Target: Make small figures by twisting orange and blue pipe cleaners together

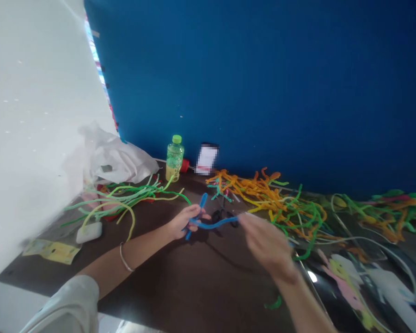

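Observation:
My left hand [189,221] is closed around blue pipe cleaners, with a short upright blue piece [203,200] sticking out above and below the fingers. From it a longer blue strand [213,226] runs, slightly sagging, across to my right hand [266,240]. The fingers of my right hand pinch that strand's far end; this hand is a little blurred. Behind the strand lie black-handled scissors [217,215], partly hidden. Both hands are above the dark brown table [194,286].
Green and yellow pipe cleaners [138,194] lie at left, near a white case [89,232]. A bottle [174,159] and a phone [207,158] stand at the back. Orange pipe cleaners [242,185] and green ones [308,215] are heaped at right. A green scrap [273,303] lies in front.

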Action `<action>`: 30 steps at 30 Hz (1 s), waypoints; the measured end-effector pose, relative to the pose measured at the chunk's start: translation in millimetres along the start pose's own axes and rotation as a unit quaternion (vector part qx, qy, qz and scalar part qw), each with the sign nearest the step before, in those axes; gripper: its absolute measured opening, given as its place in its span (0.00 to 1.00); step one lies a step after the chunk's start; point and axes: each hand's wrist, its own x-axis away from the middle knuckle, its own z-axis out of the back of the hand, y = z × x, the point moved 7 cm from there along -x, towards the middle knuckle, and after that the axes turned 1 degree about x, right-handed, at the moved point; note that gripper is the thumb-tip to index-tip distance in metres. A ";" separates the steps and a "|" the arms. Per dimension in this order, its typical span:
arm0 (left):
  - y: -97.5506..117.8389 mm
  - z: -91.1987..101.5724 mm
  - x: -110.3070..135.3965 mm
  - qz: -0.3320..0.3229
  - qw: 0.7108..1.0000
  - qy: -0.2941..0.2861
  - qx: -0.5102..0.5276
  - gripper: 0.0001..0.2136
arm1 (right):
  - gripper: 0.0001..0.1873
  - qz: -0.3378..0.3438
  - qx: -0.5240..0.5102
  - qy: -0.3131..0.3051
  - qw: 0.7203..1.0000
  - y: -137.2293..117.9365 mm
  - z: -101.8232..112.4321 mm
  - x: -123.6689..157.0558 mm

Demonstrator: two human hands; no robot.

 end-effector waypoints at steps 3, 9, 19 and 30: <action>3.7 4.1 0.6 0.008 0.998 0.000 0.063 0.07 | 0.15 0.072 -0.049 -0.101 0.991 -44.5 -49.6 17.1; 8.1 11.2 -3.2 -0.009 0.995 0.023 0.099 0.04 | 0.17 -0.074 -0.079 -0.234 0.966 -30.3 -111.6 39.7; 9.5 12.7 -7.4 -0.043 0.997 0.031 0.061 0.06 | 0.30 -0.009 -0.381 -0.282 0.881 -92.1 -84.6 25.0; 8.3 14.9 -8.2 -0.051 0.996 0.075 0.007 0.09 | 0.08 0.184 -0.333 -0.258 0.888 -170.9 -92.9 35.5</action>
